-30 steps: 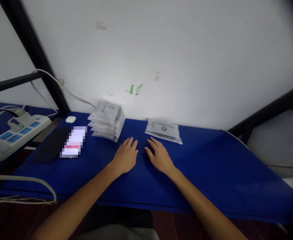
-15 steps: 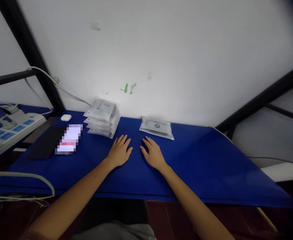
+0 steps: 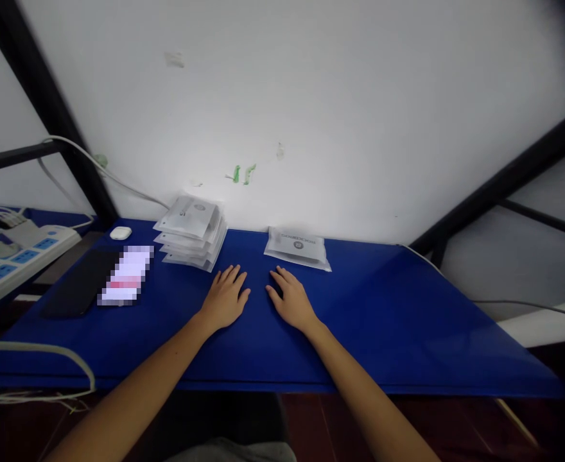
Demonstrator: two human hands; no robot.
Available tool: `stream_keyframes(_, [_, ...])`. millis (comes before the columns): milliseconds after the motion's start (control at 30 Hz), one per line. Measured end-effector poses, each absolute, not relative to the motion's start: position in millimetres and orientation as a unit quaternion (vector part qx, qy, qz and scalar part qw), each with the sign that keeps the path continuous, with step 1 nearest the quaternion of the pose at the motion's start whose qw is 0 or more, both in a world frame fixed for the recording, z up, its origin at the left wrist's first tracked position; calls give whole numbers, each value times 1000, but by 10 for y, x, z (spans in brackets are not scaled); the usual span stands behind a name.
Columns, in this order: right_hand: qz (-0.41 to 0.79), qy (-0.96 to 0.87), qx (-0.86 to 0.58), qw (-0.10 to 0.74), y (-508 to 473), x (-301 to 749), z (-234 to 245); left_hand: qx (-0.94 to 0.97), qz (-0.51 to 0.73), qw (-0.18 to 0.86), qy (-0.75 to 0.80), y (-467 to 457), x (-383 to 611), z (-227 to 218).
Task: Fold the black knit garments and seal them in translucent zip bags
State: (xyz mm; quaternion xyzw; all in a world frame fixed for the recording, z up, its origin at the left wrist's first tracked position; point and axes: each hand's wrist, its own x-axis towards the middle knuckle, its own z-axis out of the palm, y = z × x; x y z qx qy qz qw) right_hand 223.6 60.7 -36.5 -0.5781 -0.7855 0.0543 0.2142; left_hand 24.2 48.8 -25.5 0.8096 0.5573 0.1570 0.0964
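My left hand (image 3: 225,298) lies flat on the blue tabletop (image 3: 388,321), fingers apart and holding nothing. Just beyond its fingertips, a stack of several frosted plastic packets (image 3: 189,221) rests against the wall. My right hand (image 3: 292,300) also lies palm down with spread fingers, and it too holds nothing. A single frosted packet (image 3: 298,247) with dark printing lies flat by the wall, a short way past the right fingertips. Neither hand touches a packet.
Left of the stack are a white earbud case (image 3: 121,233), a phone with a lit, blurred screen (image 3: 127,276) and a dark flat slab (image 3: 78,285). A white power strip (image 3: 22,260) with plugs sits at far left. Black metal bars (image 3: 508,183) frame both sides.
The view has shifted slightly, so everything sits a little lower and further left. Both hands stay flat on the table, and the packets have not moved on it.
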Motion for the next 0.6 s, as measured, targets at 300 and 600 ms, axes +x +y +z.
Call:
stream_keyframes(300, [51, -783, -578, 224, 624, 2241, -406, 809, 154, 93, 560, 485, 246, -248])
stream_keyframes(600, [54, -781, -582, 221, 618, 2234, -391, 809, 169, 90, 556, 495, 235, -293])
